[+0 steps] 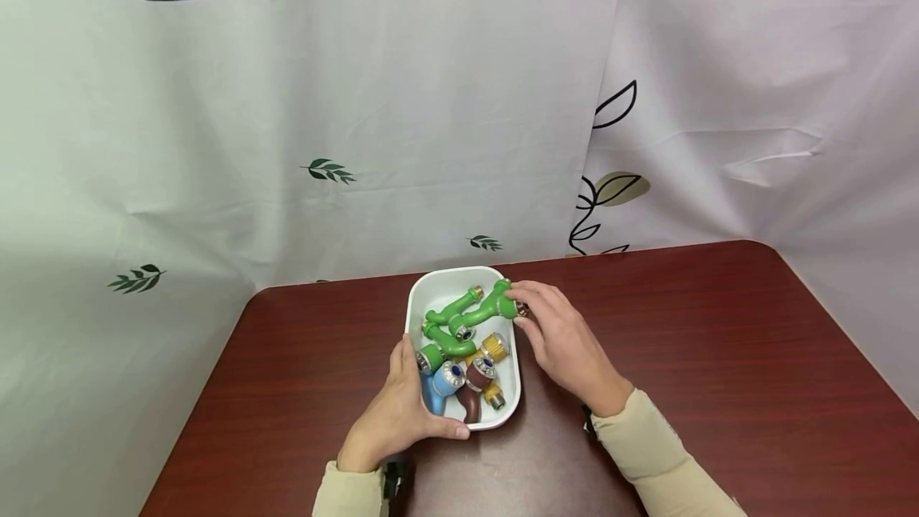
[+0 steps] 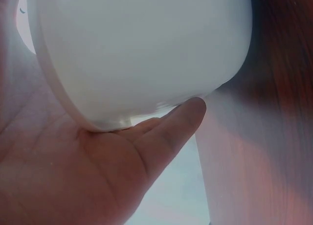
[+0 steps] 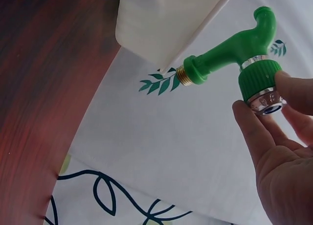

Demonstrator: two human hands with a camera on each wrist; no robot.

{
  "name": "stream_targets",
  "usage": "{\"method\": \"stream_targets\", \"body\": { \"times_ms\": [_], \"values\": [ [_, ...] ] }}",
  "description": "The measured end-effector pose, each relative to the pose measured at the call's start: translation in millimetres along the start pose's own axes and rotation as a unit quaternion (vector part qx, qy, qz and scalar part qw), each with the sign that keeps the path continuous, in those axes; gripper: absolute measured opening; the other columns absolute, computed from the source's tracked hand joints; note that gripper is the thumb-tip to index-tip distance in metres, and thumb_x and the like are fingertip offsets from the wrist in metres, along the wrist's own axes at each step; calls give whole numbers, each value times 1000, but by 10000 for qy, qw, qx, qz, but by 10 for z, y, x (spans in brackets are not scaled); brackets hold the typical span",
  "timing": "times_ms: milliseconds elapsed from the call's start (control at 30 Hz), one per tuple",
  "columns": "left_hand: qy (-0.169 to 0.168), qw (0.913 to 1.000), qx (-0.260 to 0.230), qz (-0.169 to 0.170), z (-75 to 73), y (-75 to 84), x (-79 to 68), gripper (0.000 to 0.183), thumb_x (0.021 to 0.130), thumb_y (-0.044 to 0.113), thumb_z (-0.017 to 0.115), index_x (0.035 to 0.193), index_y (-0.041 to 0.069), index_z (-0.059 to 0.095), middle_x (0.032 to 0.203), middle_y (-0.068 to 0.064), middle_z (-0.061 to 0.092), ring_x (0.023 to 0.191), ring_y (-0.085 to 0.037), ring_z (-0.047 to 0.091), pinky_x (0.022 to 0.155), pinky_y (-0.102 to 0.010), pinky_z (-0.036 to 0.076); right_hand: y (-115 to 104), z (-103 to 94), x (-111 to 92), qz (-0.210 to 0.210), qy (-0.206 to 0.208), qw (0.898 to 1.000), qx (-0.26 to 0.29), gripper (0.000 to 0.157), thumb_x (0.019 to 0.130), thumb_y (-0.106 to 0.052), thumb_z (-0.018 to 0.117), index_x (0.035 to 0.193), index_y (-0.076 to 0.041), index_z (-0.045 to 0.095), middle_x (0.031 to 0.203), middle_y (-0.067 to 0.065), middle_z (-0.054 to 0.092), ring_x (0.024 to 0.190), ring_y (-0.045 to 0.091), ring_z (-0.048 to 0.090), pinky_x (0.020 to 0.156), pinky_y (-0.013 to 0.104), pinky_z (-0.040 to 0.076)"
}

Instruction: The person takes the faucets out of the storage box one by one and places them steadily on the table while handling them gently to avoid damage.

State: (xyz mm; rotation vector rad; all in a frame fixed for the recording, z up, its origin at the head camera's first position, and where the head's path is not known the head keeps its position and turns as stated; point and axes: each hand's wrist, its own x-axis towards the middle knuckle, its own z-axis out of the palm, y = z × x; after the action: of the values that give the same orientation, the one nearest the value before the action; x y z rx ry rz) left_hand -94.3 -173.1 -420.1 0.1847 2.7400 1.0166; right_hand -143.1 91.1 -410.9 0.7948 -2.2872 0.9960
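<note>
A white plastic tub (image 1: 511, 413) stands on the table with several toy-bright water taps inside. My left hand (image 1: 395, 413) grips its near left corner, thumb along the near wall and fingers along the left wall. At the far right rim my right hand (image 1: 567, 341) holds a green tap (image 3: 234, 49) by its ribbed knob, between thumb and fingers. The right wrist view shows this tap's brass threaded end pointing toward the tub. Still in the tub lie two more green taps (image 1: 452, 344), a yellow tap (image 1: 495, 347), a brown tap (image 1: 469, 404) and a blue tap (image 1: 434, 399).
The tub sits near the far edge of a dark red wooden table (image 1: 689, 357). Behind and beside the table hangs a white curtain (image 1: 431, 102) with leaf prints.
</note>
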Motion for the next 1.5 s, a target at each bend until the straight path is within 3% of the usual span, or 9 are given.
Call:
{"method": "stream_targets", "body": {
  "times_ms": [867, 1500],
  "values": [
    [4, 10000, 24, -79, -1, 23, 10, 159, 51, 57, 96, 157, -7, -4, 162, -26, 5, 144, -39, 30, 107, -49, 41, 125, -94, 17, 837, 666, 9941, -191, 40, 83, 14, 73, 120, 3, 64, 125, 17, 62, 118, 31, 57, 97, 45, 48],
    [14, 10000, -8, -97, -5, 18, -6, 159, 51, 54, 98, 158, -6, -4, 162, -25, 5, 143, -40, 30, 107, -49, 40, 241, -133, -33, 1432, 871, 9849, -440, 38, 83, 13, 72, 119, 4, 63, 123, 21, 60, 111, 37, 59, 93, 50, 49]
  ]
}}
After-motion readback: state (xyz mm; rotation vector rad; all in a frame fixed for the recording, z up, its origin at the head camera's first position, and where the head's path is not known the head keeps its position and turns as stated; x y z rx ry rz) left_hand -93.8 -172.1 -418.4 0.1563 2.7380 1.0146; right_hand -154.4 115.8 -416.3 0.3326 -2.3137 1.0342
